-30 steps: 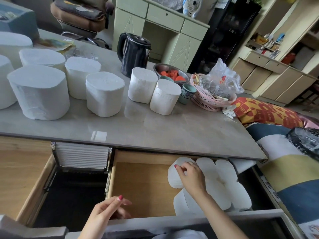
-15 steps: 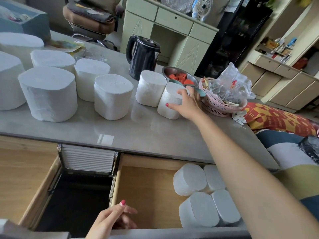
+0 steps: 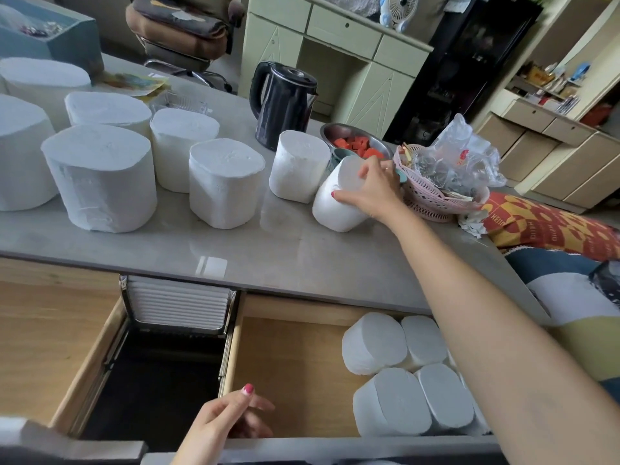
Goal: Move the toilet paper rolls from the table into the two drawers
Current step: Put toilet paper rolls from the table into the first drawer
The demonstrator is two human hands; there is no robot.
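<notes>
Several white toilet paper rolls (image 3: 100,176) stand on the grey table (image 3: 268,250). My right hand (image 3: 369,189) grips the rightmost roll (image 3: 335,209) by its top and tilts it toward me. Another roll (image 3: 298,166) stands just left of it. Below the table edge, the right drawer (image 3: 295,364) is pulled out with several rolls (image 3: 389,401) packed at its right end, partly hidden by my forearm. My left hand (image 3: 224,424) rests at that drawer's front left corner, fingers loosely apart, holding nothing. The left drawer (image 3: 43,333) is also pulled out and shows bare wood.
A black kettle (image 3: 281,102), a steel bowl of red pieces (image 3: 355,142), a small cup and a pink basket with plastic bags (image 3: 436,186) crowd the table behind the tilted roll. A dark gap (image 3: 157,374) lies between the drawers. A patterned cushion (image 3: 553,226) lies to the right.
My right hand left the rolls in the drawer, reached up to the rightmost roll on the table, closed on it and tipped it toward me. My left hand stayed put.
</notes>
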